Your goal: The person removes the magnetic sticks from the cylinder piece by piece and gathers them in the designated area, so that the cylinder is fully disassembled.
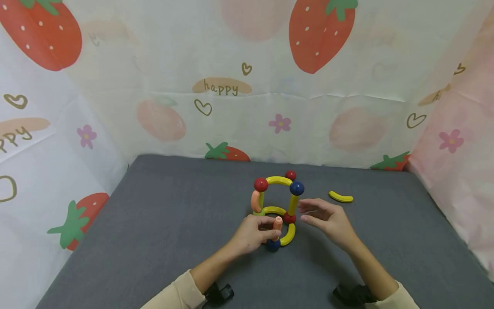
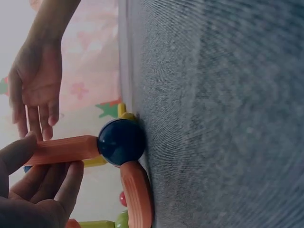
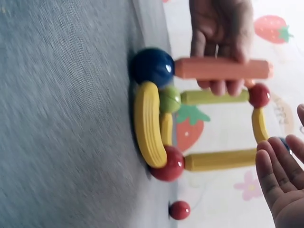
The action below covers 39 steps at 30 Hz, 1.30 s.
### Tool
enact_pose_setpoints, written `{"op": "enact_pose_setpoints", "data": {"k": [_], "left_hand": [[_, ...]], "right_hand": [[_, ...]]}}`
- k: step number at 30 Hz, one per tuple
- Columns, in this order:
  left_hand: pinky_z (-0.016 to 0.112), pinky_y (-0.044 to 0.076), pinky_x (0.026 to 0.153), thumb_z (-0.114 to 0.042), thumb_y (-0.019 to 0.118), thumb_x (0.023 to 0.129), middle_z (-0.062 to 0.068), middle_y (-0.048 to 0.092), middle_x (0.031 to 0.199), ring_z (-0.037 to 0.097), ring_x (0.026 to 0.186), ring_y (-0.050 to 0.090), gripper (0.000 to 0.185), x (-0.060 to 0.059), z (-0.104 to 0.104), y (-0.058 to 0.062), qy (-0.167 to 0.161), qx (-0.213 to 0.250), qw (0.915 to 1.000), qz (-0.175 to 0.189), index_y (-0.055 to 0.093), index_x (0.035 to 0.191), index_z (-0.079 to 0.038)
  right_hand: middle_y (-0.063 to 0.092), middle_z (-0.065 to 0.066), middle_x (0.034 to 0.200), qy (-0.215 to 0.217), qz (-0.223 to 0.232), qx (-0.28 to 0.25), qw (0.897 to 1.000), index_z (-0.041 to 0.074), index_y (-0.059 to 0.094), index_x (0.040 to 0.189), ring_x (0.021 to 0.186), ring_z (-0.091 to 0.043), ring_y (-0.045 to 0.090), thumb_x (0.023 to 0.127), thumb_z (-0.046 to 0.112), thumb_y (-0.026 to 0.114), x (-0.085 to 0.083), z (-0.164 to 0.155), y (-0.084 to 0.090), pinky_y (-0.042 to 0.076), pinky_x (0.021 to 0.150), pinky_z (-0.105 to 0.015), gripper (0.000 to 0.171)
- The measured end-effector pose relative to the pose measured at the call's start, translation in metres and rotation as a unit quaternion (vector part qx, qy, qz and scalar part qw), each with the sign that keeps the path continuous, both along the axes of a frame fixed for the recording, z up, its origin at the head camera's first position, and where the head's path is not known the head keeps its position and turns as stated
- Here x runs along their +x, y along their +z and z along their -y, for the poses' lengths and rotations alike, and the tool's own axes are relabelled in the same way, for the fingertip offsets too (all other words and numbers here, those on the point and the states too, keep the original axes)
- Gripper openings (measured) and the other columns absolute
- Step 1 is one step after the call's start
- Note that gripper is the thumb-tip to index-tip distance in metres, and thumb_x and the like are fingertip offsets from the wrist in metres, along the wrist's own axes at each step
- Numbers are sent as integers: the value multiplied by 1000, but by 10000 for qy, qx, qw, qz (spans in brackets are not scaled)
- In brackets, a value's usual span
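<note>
While our left hand (image 1: 252, 234) pinches the straight orange rod (image 1: 277, 226) upright on the near blue ball (image 1: 273, 246), our right hand (image 1: 328, 219) (loosely outstretched, gripping nothing) hovers just beside the upright yellow rod (image 1: 293, 205); tilting the orange rod could unseat it, and 1 stray brush of our right hand could knock the yellow rod loose

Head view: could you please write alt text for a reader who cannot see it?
A left hand pinches an upright orange bar on a blue ball of a frame of bars and balls; the right hand is open beside it. Farther right, a curved yellow bar lies on the grey table.
</note>
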<state>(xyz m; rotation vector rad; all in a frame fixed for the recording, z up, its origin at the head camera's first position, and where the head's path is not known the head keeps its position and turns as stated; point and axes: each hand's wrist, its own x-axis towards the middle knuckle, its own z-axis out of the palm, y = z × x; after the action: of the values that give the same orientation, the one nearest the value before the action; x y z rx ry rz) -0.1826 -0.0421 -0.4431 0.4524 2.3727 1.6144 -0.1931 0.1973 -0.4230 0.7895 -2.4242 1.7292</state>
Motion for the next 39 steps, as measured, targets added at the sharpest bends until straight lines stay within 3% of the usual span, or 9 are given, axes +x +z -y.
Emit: {"op": "enact_pose_setpoints", "data": {"k": [6, 12, 19, 28, 31, 34, 35, 39], "left_hand": [[20, 49, 58, -16, 71, 89, 14, 73, 94, 19, 70, 64, 29, 0, 0, -1, -49, 49, 10000, -48, 71, 115, -2], [19, 50, 59, -16, 70, 90, 14, 74, 97, 16, 73, 65, 29, 1, 1, 0, -108, 5, 9998, -144, 71, 115, -2], [18, 51, 61, -17, 70, 89, 14, 74, 101, 11, 76, 65, 30, 1, 4, 0, -210, 14, 9997, -136, 71, 116, -4], [18, 55, 66, -19, 69, 90, 15, 72, 111, 25, 92, 71, 32, 2, 12, 1, -297, 34, 9994, -187, 69, 119, -5], [18, 51, 59, -19, 70, 90, 14, 73, 111, 24, 79, 70, 35, 1, 15, 1, -278, -273, 9990, -206, 68, 122, -6], [17, 38, 51, -20, 71, 89, 12, 73, 109, 15, 60, 58, 38, 0, 19, 1, -329, -809, 9954, -387, 67, 125, -8], [19, 35, 49, -20, 71, 89, 13, 74, 102, 13, 54, 52, 40, -1, 20, 1, -378, -999, 9931, -475, 66, 126, -8], [19, 40, 51, -20, 72, 88, 10, 74, 87, 5, 56, 52, 41, -3, 21, 0, -652, -1572, 9825, -754, 65, 127, -8]], "right_hand": [[64, -27, 112, 400, -54, 10, 9992, -10, 61, 120, 97, -10, 69, 90, 0, 65, 5, 13, -5, 56, 82, -22, 32], [66, -21, 110, 496, -40, 229, 9985, -2, 64, 120, 95, -20, 69, 90, 5, 67, 7, 27, -8, 56, 84, -23, 31], [68, -17, 111, 495, 143, 331, 9981, -5, 64, 119, 95, -7, 67, 90, 9, 68, 7, 36, -8, 56, 85, -25, 32], [68, -22, 114, 590, 253, 221, 9977, -7, 64, 118, 97, -3, 67, 89, 9, 69, 5, 43, -9, 56, 84, -23, 33], [68, -21, 113, 587, 278, 233, 9976, -6, 66, 117, 95, -5, 68, 89, 10, 70, 5, 43, -10, 56, 82, -23, 32], [69, -20, 112, 603, 351, 264, 9972, -4, 66, 117, 95, -7, 68, 89, 11, 70, 4, 43, -11, 57, 81, -24, 32], [69, -20, 113, 626, 390, 270, 9969, -4, 66, 117, 95, -7, 68, 89, 11, 69, 4, 43, -12, 57, 81, -24, 32], [68, -22, 111, 774, 519, 263, 9953, -4, 66, 118, 95, -10, 69, 90, 11, 68, 2, 44, -16, 57, 82, -26, 31]]}}
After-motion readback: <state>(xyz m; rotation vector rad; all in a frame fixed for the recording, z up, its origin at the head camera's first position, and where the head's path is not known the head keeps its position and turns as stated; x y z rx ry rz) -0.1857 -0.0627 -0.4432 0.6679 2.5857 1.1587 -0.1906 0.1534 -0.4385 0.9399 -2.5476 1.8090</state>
